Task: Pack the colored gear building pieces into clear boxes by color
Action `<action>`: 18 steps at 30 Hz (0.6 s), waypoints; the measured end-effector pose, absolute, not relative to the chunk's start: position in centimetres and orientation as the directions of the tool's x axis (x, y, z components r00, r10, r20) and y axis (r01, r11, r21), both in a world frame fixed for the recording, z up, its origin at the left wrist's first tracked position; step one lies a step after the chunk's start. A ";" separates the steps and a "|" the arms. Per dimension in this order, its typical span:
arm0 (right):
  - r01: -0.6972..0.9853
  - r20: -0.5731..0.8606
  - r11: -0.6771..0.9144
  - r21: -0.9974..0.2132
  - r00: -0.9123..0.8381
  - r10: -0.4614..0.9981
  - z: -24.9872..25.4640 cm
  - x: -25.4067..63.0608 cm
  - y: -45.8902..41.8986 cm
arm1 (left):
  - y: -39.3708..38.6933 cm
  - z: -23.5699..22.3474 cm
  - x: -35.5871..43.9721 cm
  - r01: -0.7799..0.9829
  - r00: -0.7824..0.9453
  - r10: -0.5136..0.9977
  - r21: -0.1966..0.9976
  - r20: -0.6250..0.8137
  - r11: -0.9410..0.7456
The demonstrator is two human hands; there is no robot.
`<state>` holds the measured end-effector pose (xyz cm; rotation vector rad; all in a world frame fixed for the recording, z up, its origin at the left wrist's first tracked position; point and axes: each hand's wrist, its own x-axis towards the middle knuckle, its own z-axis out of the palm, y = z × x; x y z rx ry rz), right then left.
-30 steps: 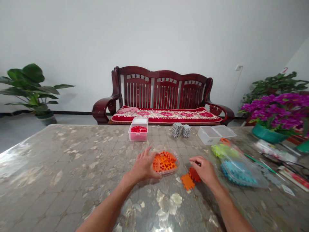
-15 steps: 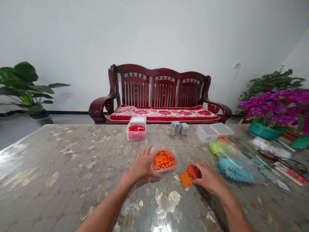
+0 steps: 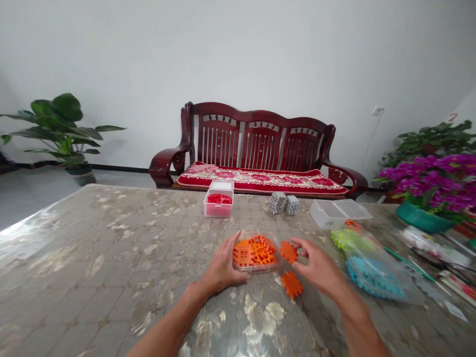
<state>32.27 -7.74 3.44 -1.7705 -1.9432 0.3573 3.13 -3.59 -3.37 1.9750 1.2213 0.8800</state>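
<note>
My left hand [image 3: 223, 265] grips the left end of a clear plastic tub [image 3: 274, 244], which is full of orange interlocking pieces [image 3: 253, 254]. Just right of the tub, an orange notched piece [image 3: 289, 252] sits between the thumb and forefinger of my right hand [image 3: 318, 267]. That hand is slightly blurred. A second orange notched piece [image 3: 292, 285] lies flat on the table top [image 3: 92, 238], below my right fingers and apart from them.
Farther back stand a small clear tub of red pieces [image 3: 218, 210] and grey interlocked stacks [image 3: 279, 203]. On the right are a clear open box [image 3: 327, 213] and a clear bag [image 3: 372, 270] of green and blue pieces. Beyond the table stands a dark wooden settee [image 3: 256, 144].
My right hand has carried one orange piece up from the table to the tub's right side, separating it from the other piece. My left hand stays on the tub.
</note>
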 end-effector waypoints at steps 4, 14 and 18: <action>0.869 0.232 0.305 -0.389 -0.228 0.946 5.8 27.6 -5.4 | -3.4 -4.0 3.2 0.436 0.308 0.925 0.831 0.224 -0.347; 0.864 0.106 0.448 -0.231 -0.436 0.894 4.6 23.8 -2.5 | -3.4 -4.7 3.1 0.420 0.297 0.919 0.830 0.257 -0.368; 0.852 0.132 0.431 -0.296 -0.410 0.902 4.6 24.0 -2.5 | -3.4 -4.7 2.9 0.414 0.311 0.912 0.826 0.267 -0.383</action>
